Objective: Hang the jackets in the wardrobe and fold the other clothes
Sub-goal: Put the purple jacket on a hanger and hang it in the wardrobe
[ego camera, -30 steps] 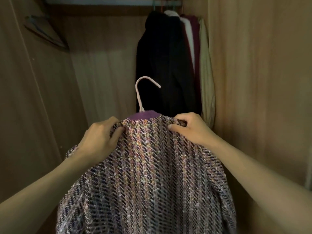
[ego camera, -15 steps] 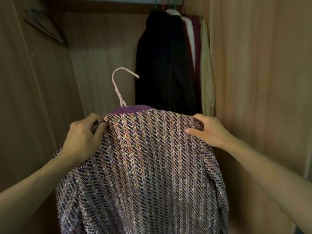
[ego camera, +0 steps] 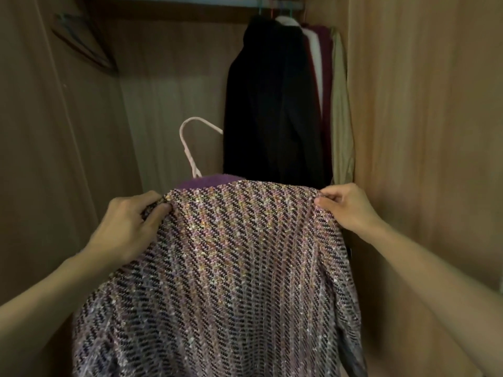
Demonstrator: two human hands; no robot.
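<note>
A pink and purple tweed jacket (ego camera: 231,268) with a purple lining hangs from a pale pink hanger (ego camera: 190,148), whose hook points right above the collar. My left hand (ego camera: 128,227) grips the jacket's left shoulder. At the right shoulder, my right hand (ego camera: 345,208) pinches the fabric. I hold the jacket up inside the wooden wardrobe (ego camera: 422,131), well below the rail (ego camera: 190,1) at the top.
A black coat (ego camera: 272,104), a white, a maroon and a beige garment (ego camera: 340,104) hang at the rail's right end. Spare hangers (ego camera: 81,42) lean in the upper left corner. The left stretch of the rail carries nothing.
My hands have slid apart along the jacket from the collar to the shoulders, spreading it wider. The hanger hook shifted left, then back right a little.
</note>
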